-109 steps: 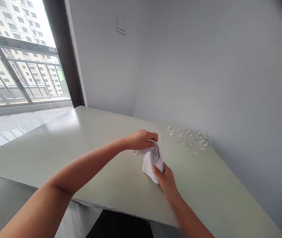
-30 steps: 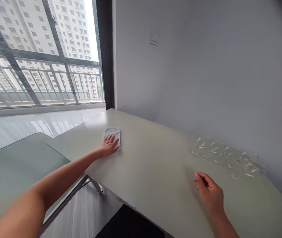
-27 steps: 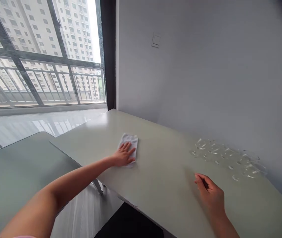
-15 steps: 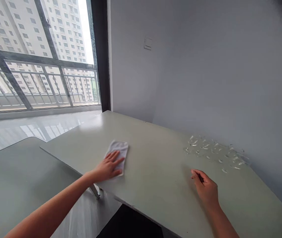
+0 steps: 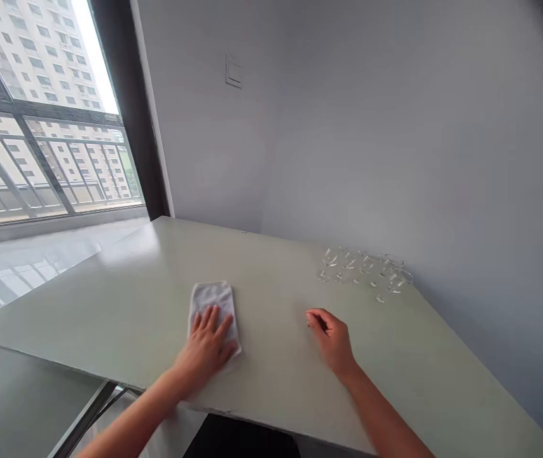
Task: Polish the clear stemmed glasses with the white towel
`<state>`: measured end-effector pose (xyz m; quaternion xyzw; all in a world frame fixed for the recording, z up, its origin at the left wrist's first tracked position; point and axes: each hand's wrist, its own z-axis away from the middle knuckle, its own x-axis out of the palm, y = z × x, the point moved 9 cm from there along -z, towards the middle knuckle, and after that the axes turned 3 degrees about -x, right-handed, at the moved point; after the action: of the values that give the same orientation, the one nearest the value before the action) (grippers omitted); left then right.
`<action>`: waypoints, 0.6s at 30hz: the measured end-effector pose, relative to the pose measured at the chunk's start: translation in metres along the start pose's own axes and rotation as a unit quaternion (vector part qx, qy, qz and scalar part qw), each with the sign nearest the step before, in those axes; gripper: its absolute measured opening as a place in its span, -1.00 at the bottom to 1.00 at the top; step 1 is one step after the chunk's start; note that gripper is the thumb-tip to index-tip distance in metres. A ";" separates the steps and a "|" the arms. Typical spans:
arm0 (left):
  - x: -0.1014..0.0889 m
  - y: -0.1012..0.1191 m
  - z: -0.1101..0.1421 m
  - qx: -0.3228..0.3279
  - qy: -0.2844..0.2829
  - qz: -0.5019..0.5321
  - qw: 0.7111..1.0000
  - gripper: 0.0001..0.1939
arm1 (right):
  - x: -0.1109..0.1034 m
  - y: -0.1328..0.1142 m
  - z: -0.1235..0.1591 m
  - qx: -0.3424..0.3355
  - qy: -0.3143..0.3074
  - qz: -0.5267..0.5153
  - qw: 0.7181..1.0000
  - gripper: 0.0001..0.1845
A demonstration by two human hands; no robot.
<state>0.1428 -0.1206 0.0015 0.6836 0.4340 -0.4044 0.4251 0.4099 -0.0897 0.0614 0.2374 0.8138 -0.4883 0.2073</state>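
My left hand (image 5: pixel 208 346) lies flat with fingers spread on a folded white cloth (image 5: pixel 212 296), pressing it against the pale grey-green tabletop (image 5: pixel 271 375). The cloth's far half shows beyond my fingertips; the palm covers its near part. To the right, my right hand (image 5: pixel 332 340) is curled into a loose fist with the thumb against the index finger. Nothing shows in it. Beyond that hand, several clear stemmed glasses (image 5: pixel 365 266) stand grouped near the wall.
A grey wall (image 5: pixel 371 140) with a light switch (image 5: pixel 234 72) rises behind the table. At the left are a large window (image 5: pixel 61 140) and a lower table surface (image 5: pixel 18 394). Something black (image 5: pixel 243 439) sits under the near table edge.
The view has turned to the right, so window and glasses appear farther left. My left hand has slid the cloth rightward over the tabletop. My right hand keeps its curled shape.
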 end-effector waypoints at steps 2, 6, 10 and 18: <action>0.002 0.057 -0.001 0.063 0.000 0.068 0.996 -0.42 | 0.027 -0.036 0.006 -0.079 -0.060 0.027 0.995 -0.68; -0.038 0.073 -0.005 -0.015 0.149 0.202 0.968 -0.56 | 0.087 -0.071 0.029 -0.195 -0.199 0.135 0.951 -0.47; -0.065 0.043 0.007 -0.097 0.259 0.227 0.934 -0.65 | 0.134 -0.050 0.028 -0.205 -0.305 0.183 0.912 -0.19; -0.046 0.031 0.019 -0.121 0.228 0.211 0.943 -0.66 | 0.145 0.045 -0.111 0.004 -0.299 0.265 0.917 -0.13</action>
<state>0.1547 -0.1578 0.0447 0.7769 0.4105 -0.0833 0.4701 0.3084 0.0543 -0.0038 0.2879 0.6193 -0.4667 0.5619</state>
